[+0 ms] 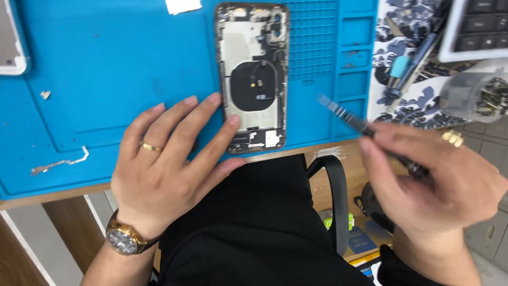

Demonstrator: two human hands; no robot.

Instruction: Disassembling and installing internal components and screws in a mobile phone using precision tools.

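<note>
**Two hands, an opened phone and a thin tool**

An opened phone lies on a big blue mat. The mat covers the desk, and the phone sits near the mat's front edge. Its back is off, so you can see the parts inside: a round black ring in the middle and small bits at the top and bottom.

The left hand rests flat on the mat, just beside the phone. Its fingers are spread wide open. The tips touch the phone's left side and bottom corner, and they hold nothing. There is a gold ring on one finger and a gold watch on the wrist.

The right hand is off to the right, past the front edge of the desk. Its fingers are closed around a thin dark tool. The tool is blurry. Its flat grey tip points up and left, toward the phone, but it does not touch it. This hand has a gold ring too.

A small bent metal strip lies on the mat at the left, well apart from the phone. A tiny scrap lies above it. At the right, beyond the mat, there is a blue-handled tool, a clear plastic tub and the corner of a keyboard. The person wears black clothes.
</note>
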